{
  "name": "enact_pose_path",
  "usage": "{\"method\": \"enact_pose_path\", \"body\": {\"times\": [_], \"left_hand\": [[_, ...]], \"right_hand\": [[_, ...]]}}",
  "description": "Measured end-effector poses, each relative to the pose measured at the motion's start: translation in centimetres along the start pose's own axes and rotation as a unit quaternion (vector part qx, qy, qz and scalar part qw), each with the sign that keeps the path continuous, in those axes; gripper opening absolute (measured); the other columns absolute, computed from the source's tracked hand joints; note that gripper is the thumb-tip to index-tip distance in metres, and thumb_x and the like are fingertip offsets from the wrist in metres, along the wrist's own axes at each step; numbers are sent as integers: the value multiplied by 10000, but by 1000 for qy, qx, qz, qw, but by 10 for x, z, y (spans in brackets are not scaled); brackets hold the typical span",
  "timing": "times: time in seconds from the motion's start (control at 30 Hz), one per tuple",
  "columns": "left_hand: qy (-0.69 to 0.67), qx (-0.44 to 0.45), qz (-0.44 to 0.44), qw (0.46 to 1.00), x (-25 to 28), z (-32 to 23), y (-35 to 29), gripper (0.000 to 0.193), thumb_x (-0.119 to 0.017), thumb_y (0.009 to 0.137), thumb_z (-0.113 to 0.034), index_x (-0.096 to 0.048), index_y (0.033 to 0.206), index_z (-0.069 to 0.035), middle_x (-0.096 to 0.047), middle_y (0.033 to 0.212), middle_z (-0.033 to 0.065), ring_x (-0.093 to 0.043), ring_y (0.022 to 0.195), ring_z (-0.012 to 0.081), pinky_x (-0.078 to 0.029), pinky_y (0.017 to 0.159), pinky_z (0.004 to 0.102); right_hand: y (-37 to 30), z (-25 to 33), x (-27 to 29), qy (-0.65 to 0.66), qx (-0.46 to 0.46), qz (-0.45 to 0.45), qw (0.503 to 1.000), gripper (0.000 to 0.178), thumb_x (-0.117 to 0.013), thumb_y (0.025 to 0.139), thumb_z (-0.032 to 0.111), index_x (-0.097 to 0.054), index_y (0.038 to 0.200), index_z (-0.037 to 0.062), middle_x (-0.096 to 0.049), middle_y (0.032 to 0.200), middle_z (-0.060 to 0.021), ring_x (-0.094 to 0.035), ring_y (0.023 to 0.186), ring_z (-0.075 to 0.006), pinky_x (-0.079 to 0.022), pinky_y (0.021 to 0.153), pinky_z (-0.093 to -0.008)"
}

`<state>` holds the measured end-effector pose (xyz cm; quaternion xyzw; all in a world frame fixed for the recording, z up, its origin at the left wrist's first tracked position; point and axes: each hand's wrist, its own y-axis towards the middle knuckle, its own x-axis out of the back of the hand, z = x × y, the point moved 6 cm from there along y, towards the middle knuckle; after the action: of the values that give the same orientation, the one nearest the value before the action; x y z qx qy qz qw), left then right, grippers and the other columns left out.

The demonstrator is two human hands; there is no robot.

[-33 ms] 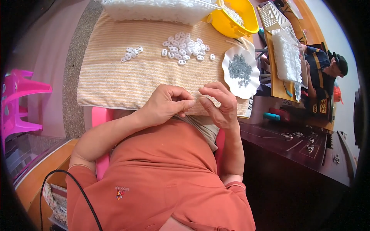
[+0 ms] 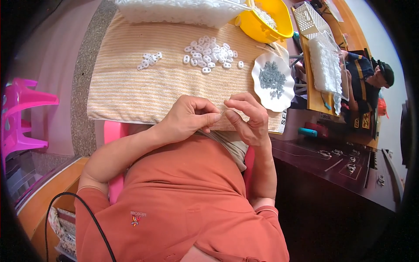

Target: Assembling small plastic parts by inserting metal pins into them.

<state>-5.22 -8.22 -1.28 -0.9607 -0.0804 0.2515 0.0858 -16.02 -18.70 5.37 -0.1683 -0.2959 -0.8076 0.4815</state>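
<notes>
My left hand (image 2: 192, 114) is closed in a pinch near the towel's front edge, thumb against the bent index finger. Whatever sits in that pinch is too small or too hidden to make out. Close beside it on the right, my right hand (image 2: 248, 117) has its thumb and index finger curved, with a gap between their tips and nothing visible in it. Beyond the hands, a loose pile of white oval pieces with two holes (image 2: 206, 56) lies on the striped towel (image 2: 131, 94). A smaller cluster of white pieces (image 2: 149, 61) lies to its left.
A white scalloped plate (image 2: 286, 102) at the right holds small grey pieces (image 2: 272, 78). At the back stand a clear bin (image 2: 174, 17) of white parts and a yellow basket (image 2: 251, 35). A pink stool (image 2: 26, 105) stands left; another person (image 2: 369, 81) sits at the far right.
</notes>
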Motion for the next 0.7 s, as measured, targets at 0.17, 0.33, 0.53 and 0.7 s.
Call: {"method": "enact_pose_path", "body": {"times": [0.17,0.33,0.53,0.7], "left_hand": [[-8,7,6,1000,0,-2,-2,121,-626,910,-91,-667,947,17,-641,822,23,-581,683,53,-514,597,201],[-5,3,15,1000,-1,-3,-1,121,-625,908,-87,-666,943,21,-644,823,23,-583,694,54,-514,596,202],[3,8,11,1000,0,-3,-1,115,-630,906,-89,-672,927,16,-647,817,25,-583,690,56,-514,596,204],[9,13,4,1000,1,-2,-1,132,-646,909,-110,-670,968,5,-644,796,24,-590,658,63,-507,593,199]], "right_hand": [[1,1,-8,15,14,37,999,162,-706,805,3,-674,964,-2,-637,892,-115,-620,839,-215,-485,751,-303],[0,-3,-10,50,-16,39,998,116,-694,809,-11,-659,920,-15,-636,879,-115,-618,823,-204,-481,740,-292],[0,-9,-12,110,-38,37,993,102,-662,824,-40,-649,925,-27,-630,878,-113,-609,818,-190,-472,733,-278],[0,-11,-14,93,-36,72,992,82,-638,847,-47,-635,928,-37,-616,892,-109,-594,831,-181,-463,739,-268]]}}
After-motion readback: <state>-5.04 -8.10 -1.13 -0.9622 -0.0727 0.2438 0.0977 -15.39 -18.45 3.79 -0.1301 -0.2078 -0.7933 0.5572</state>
